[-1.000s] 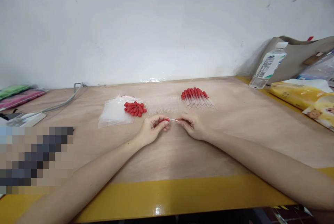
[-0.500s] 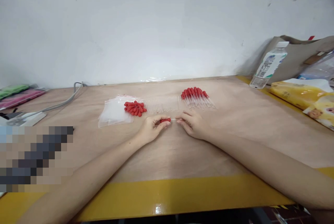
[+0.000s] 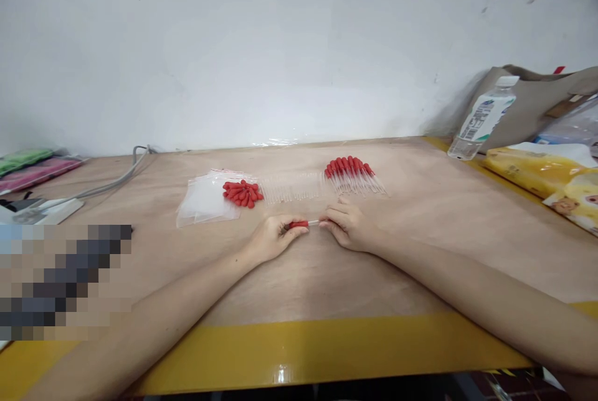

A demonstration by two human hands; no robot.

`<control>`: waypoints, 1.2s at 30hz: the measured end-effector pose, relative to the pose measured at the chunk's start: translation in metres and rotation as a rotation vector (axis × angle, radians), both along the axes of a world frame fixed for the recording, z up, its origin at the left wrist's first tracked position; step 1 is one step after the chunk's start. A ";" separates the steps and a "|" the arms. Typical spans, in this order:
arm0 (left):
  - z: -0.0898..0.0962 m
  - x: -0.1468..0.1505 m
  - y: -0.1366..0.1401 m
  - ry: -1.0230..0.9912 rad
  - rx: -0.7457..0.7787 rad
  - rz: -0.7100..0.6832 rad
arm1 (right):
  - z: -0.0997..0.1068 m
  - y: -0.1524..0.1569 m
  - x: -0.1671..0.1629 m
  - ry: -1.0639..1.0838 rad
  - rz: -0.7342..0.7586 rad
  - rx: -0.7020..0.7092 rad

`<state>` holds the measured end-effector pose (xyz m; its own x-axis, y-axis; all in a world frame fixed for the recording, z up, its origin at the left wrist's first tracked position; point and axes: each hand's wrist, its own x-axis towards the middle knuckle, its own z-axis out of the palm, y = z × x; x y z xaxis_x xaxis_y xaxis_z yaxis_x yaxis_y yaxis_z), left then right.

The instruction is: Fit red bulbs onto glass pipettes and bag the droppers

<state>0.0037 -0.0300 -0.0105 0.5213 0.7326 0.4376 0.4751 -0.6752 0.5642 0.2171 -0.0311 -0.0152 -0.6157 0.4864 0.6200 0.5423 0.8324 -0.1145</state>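
Over the middle of the table, my left hand (image 3: 275, 236) pinches a red rubber dropper bulb (image 3: 299, 224). My right hand (image 3: 348, 226) is closed on a thin clear dropper tube (image 3: 313, 223), whose other end meets the bulb's mouth. How deep the tube sits in the bulb cannot be made out. Beyond my left hand lies a pile of loose red bulbs (image 3: 243, 194), partly on clear zip bags (image 3: 200, 202). A row of clear tubes (image 3: 293, 188) lies beside the pile. Past my right hand, several droppers with red bulbs (image 3: 352, 174) lie side by side.
At the back right, a water bottle (image 3: 483, 117) leans near a grey bag (image 3: 532, 102), with a yellow printed packet (image 3: 537, 167) in front. A grey cable (image 3: 112, 186) and green and pink packs (image 3: 37, 170) lie at the left. Yellow tape (image 3: 327, 345) edges the table.
Both hands have come slightly nearer to me, with the bulb and tube still between them. More of the red bulb shows past my left fingers. The piles have not moved.
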 end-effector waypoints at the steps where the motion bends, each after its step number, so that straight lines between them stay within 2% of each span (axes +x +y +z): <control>1: 0.000 0.000 -0.001 0.005 0.016 0.003 | 0.000 0.000 -0.001 0.001 -0.002 -0.006; 7: 0.002 0.000 -0.003 0.045 0.065 -0.001 | -0.002 -0.001 -0.005 -0.016 -0.032 -0.045; 11: 0.002 0.000 -0.002 0.063 0.101 -0.014 | -0.001 -0.002 -0.008 -0.010 -0.052 -0.119; 17: 0.010 -0.003 0.005 0.076 0.192 -0.014 | 0.014 -0.006 -0.010 -0.015 -0.110 -0.270; 21: 0.012 -0.014 0.007 0.125 0.190 0.026 | 0.024 -0.003 0.002 -0.019 -0.152 -0.339; 24: 0.012 -0.021 0.007 0.295 0.113 -0.081 | 0.027 0.013 0.019 0.134 -0.301 -0.389; 26: 0.013 -0.024 0.007 0.446 0.068 -0.176 | 0.028 0.029 0.029 0.280 -0.471 -0.454; 28: 0.013 -0.024 0.007 0.550 0.052 -0.212 | 0.030 0.045 0.036 0.358 -0.631 -0.494; 36: 0.012 -0.024 0.007 0.608 0.049 -0.227 | 0.031 0.083 0.027 0.171 -0.974 -0.432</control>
